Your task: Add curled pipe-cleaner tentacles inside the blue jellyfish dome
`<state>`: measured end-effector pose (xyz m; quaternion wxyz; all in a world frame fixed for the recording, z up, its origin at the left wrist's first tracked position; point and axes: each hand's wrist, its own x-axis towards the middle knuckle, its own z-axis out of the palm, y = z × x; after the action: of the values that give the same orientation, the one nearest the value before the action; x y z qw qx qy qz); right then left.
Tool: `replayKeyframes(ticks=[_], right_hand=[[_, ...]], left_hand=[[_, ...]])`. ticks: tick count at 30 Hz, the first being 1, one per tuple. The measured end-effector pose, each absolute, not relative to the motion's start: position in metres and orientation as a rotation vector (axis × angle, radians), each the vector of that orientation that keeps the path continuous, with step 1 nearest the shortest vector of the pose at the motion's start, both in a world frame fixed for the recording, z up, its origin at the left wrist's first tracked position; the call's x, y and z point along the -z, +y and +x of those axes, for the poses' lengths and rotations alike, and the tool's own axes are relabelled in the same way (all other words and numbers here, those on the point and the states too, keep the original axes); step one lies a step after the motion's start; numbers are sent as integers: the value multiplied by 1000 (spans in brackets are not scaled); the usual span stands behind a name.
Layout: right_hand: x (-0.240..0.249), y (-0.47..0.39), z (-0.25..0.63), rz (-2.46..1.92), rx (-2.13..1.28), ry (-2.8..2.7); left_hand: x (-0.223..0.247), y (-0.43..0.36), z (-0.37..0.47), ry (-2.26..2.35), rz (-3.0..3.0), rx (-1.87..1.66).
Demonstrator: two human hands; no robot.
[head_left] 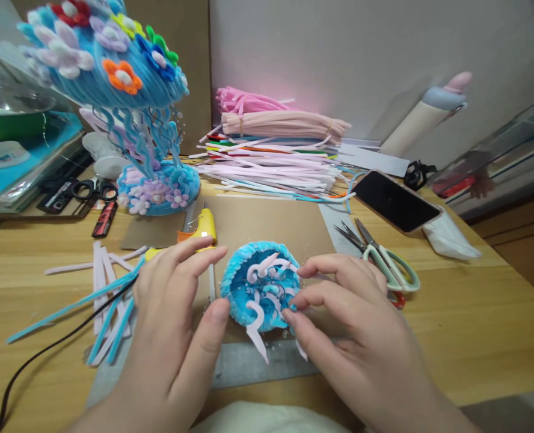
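Note:
A blue, fuzzy, bowl-shaped pipe-cleaner piece [233, 294] lies hollow side up in front of me. Curled white pipe-cleaner strands [258, 313] and clear beads fill its hollow, and one strand hangs over the near rim. My left hand [181, 319] is open beside the left rim, thumb and fingers apart. At the right rim, my right hand [348, 319] has its thumb and middle fingertip pinched together at one of the curled strands; the exact grip is partly hidden. A brown board [267, 216] on a grey cutting mat [267, 364] lies beneath the piece.
A tall blue flowered jellyfish model [159, 186] stands back left. Bundled pipe cleaners [276, 174] lie at the back. Near my left hand are a yellow glue gun [205, 225], its black cable [59, 343] and cut strips [109, 300]. Scissors [391, 267] and a phone [395, 201] lie right.

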<state>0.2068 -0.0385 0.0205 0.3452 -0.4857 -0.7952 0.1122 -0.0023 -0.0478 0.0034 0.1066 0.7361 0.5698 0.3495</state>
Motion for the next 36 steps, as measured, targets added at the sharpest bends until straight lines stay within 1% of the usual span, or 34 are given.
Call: replayKeyframes(ticks=[4, 12, 27, 36], right_hand=[[-20, -39, 206, -1278, -294, -2064], [-20, -35, 214, -1223, -231, -2173], [-19, -35, 209, -1195, -323, -2049], [-20, -35, 205, -1185, -325, -2020]], left_hand=[[1, -48, -2, 1713, 2175, -1021], [3, -43, 0, 1708, 2259, -812], [4, -44, 1, 1716, 2284, -805], [6, -45, 0, 1741, 2260, -860]])
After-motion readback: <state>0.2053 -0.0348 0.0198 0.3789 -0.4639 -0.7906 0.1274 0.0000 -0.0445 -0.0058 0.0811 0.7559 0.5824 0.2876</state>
